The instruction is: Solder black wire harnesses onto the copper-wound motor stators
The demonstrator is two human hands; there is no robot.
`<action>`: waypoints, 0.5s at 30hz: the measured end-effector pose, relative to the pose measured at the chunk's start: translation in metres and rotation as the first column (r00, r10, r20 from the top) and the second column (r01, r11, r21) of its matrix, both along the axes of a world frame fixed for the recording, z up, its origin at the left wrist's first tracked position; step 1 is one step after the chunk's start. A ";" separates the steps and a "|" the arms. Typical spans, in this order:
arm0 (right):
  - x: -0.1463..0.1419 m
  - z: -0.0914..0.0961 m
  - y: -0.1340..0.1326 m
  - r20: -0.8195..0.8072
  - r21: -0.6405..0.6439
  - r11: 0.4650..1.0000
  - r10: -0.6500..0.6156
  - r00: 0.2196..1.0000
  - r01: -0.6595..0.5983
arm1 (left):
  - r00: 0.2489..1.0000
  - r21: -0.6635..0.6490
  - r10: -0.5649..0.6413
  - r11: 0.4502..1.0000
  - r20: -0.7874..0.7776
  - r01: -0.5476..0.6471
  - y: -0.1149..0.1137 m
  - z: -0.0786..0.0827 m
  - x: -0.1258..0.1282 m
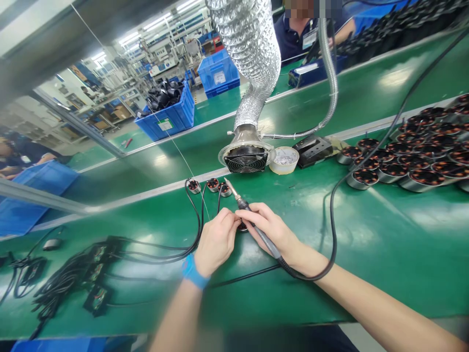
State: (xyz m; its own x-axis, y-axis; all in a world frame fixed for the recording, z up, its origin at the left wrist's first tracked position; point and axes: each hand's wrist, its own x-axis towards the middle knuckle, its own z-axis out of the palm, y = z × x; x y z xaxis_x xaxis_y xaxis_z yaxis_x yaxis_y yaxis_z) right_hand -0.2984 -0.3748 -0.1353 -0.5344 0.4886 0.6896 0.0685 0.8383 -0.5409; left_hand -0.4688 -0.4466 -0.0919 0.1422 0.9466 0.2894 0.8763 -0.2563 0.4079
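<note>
My right hand (270, 230) grips a soldering iron (245, 205) like a pen, with its tip pointing up and left toward three small motors (213, 185) wired with black cables. My left hand (216, 240), a blue band on its wrist, is pinched closed around a small part (242, 227) on the green mat, right beside my right fingers. A thin solder wire (183, 156) runs from above down to my left fingers. The part under my hands is mostly hidden.
A fume-extractor fan (246, 159) on a silver hose stands just behind, beside a white tin (285, 160) and a black stand (315, 149). Several round stators (410, 156) fill the right. Cable bundles with boards (91, 274) lie left. Blue crates (169, 115) and other people sit beyond.
</note>
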 end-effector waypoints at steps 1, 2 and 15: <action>0.000 0.000 0.000 0.010 -0.001 1.000 -0.001 1.000 0.001 | 1.000 -0.001 -0.001 1.000 -0.003 0.001 0.000 -0.001 0.000; 0.000 0.000 0.000 0.017 -0.005 1.000 0.000 1.000 0.001 | 1.000 0.000 -0.003 1.000 -0.002 0.003 0.001 -0.002 0.000; 0.007 0.012 0.005 -0.130 -0.133 0.983 -0.143 0.981 0.126 | 0.924 0.007 0.013 1.000 0.383 -0.017 0.009 -0.008 0.007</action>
